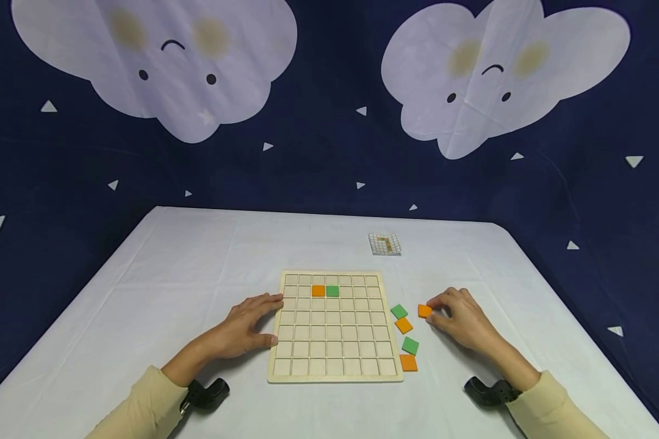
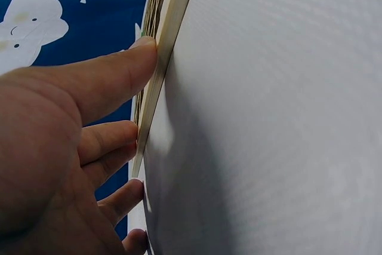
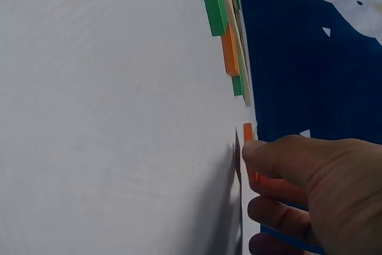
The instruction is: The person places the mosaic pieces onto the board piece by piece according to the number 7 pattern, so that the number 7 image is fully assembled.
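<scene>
A wooden grid board [image 1: 335, 333] lies on the white-covered table, with an orange tile [image 1: 318, 291] and a green tile [image 1: 332, 291] side by side in its second row from the back. My left hand [image 1: 243, 329] rests at the board's left edge, thumb and fingertips against the rim; in the left wrist view the thumb [image 2: 119, 79] touches the wooden side. To the right of the board, my right hand [image 1: 464, 318] pinches another orange square tile [image 1: 424, 311] between thumb and fingers. The right wrist view shows this tile raised above the cloth, its shadow below.
Between the board and my right hand lie loose tiles: a green one [image 1: 399, 311], an orange one [image 1: 403, 325], a second green one [image 1: 410, 346] and an orange one [image 1: 409, 363] by the board's near right corner. Behind the board sits a small grid-patterned card [image 1: 384, 244].
</scene>
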Available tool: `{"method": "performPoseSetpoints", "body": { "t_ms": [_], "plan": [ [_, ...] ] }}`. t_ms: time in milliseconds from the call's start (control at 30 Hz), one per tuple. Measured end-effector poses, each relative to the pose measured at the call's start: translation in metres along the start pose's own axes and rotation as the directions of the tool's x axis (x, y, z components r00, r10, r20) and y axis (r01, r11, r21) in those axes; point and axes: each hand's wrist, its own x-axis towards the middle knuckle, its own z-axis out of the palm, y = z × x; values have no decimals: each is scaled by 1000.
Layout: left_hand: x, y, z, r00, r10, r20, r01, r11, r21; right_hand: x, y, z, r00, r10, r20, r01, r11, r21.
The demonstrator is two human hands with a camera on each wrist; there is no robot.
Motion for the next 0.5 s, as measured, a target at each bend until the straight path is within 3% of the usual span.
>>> {"method": "performPoseSetpoints", "body": {
  "t_ms": [500],
  "plan": [
    [0,1,0,1000,3,0,-3,1000,3,11,-24,-1,999,4,52,-5,1000,23]
  ]
}}
